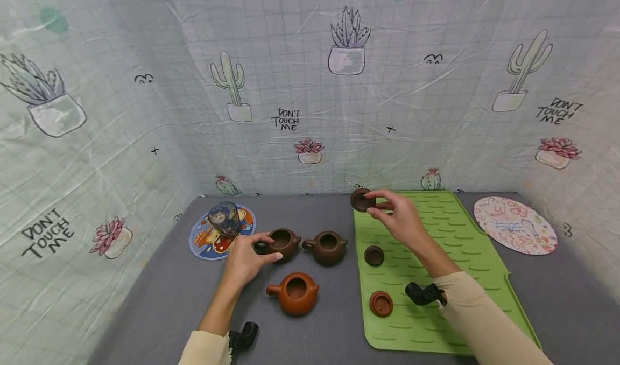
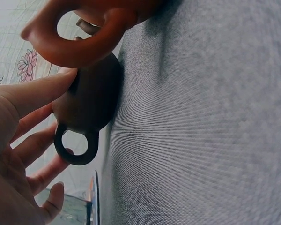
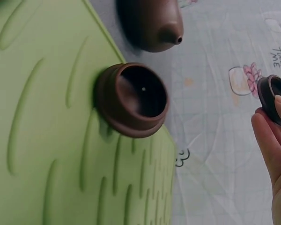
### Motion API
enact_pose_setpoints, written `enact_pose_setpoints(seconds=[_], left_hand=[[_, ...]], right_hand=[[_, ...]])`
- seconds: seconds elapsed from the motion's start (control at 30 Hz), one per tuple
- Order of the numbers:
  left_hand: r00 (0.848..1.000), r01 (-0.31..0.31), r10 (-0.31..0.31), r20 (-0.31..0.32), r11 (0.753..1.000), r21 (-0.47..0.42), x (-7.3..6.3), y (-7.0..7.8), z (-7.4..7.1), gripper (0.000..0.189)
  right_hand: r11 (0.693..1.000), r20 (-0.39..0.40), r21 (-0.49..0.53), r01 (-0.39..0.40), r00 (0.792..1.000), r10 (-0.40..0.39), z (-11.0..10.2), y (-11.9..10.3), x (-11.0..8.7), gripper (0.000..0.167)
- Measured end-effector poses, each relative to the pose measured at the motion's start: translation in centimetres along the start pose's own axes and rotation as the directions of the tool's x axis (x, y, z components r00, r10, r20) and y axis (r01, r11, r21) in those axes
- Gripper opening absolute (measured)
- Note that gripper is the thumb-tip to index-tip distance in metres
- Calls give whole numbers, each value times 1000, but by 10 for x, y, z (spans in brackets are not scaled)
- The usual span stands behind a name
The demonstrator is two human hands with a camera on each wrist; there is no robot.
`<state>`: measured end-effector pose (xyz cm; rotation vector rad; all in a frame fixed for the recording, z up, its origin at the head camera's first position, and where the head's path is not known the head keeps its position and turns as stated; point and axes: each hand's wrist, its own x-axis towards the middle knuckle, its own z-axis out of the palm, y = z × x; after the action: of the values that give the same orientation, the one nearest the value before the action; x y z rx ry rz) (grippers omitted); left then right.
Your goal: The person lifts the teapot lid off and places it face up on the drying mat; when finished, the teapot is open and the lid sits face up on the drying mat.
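My left hand (image 1: 246, 258) is at a dark brown teapot (image 1: 284, 245) without its lid, thumb on the near side and fingers on the far side. The left wrist view shows this pot (image 2: 86, 101) standing on the grey cloth, its ring handle beside my fingers. Up over the green mat's far left corner, my right hand (image 1: 398, 215) pinches a dark brown teapot lid (image 1: 359, 200) between thumb and fingers, hollow side showing. A second dark teapot (image 1: 325, 248) stands just right of the first. An orange-brown teapot (image 1: 297, 295) sits nearer me, also uncovered.
On the green ridged mat (image 1: 436, 322) lie a dark lid (image 1: 374, 255) and a reddish lid (image 1: 381, 304), hollow sides up. A glass (image 1: 224, 218) stands on a colourful round mat (image 1: 201, 246) at back left. A pale floral mat (image 1: 515, 225) lies at far right. Printed curtains enclose the table.
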<state>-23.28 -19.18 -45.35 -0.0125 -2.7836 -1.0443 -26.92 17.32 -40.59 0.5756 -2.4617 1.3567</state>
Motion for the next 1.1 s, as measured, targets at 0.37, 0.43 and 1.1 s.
enact_pose_setpoints(seconds=[0.37,0.43,1.1], left_hand=[[1000,-1,1,3,1000,-4,-1,-1,-1,33],[1000,-3,3,5,1000,-3,-1,-1,-1,33],[1000,-1,1,6,1000,5,1,0,-3,34]], right_hand=[[999,20,28,-21,1000,21,1,16,-5,32],[999,25,25,-36,999,35,3,19,-6,32],[987,99,-77,-140,984,147,7,38,-13,33]])
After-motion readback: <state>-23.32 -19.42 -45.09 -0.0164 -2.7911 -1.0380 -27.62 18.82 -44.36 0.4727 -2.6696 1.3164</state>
